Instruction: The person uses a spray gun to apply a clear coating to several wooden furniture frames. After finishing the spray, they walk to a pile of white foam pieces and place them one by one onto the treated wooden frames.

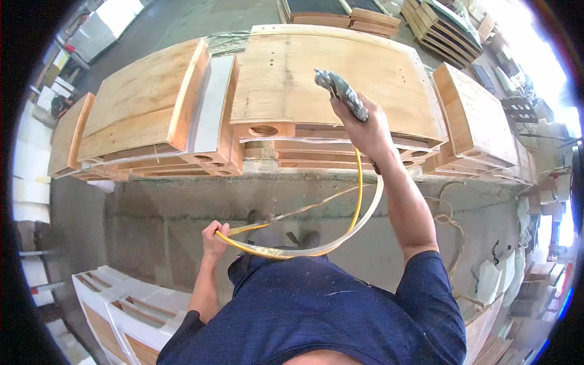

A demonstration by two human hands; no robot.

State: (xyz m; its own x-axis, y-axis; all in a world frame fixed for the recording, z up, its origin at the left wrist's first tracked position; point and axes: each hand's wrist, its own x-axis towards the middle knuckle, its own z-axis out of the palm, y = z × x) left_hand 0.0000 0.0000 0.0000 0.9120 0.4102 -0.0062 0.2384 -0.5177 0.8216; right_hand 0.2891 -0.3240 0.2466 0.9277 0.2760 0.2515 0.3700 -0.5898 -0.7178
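My right hand (370, 129) is closed around a spray gun (342, 93), grey and crusted, held above a large plywood box frame (274, 79). A yellow hose (359, 190) and a pale, see-through hose (372, 204) hang from the gun in a wide loop across my front. At the lower left, my left hand (214, 239) is closed on these hoses, well apart from the wood. Round holes show in the near edge of the plywood frame. The gun's trigger is hidden by my fingers.
More wooden frames (140, 97) stand to the left, and another (474, 115) to the right. Behind me at lower left is a white-topped wooden frame (131, 304). Loose hose (449, 219) lies on the concrete floor (164, 207). Stacked frames (441, 30) stand at far right.
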